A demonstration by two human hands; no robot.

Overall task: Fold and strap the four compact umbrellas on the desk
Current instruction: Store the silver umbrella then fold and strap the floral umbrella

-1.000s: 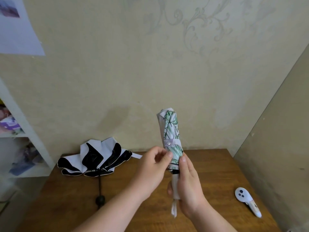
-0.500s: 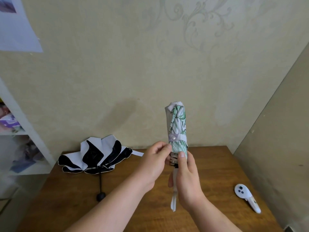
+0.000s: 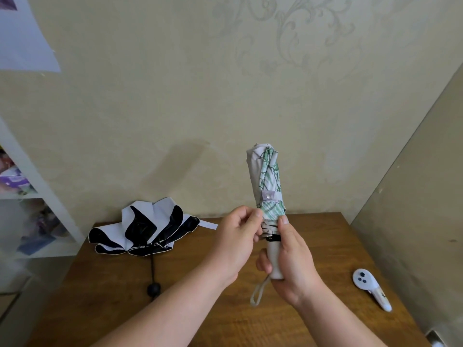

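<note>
Wooden desk (image 3: 225, 321) bears black-white umbrella (image 3: 144, 230) and white controller (image 3: 370, 288).

Cloth umbrella (image 3: 269, 181), smooth plastic handle (image 3: 273, 259); wood-grain desk (image 3: 325, 246); glossy plastic controller (image 3: 370, 289).

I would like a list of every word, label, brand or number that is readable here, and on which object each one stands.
No text can be read.
Paper sheet on the wall: only a blurred picture corner, no legible words.
Shelf items: any print is too blurred.
White controller: a small dark mark, too small to read.
Green-patterned umbrella: pattern only.

Shelf contents (image 3: 15, 181) blurred, poster (image 3: 22, 38) cut off by edge
</note>
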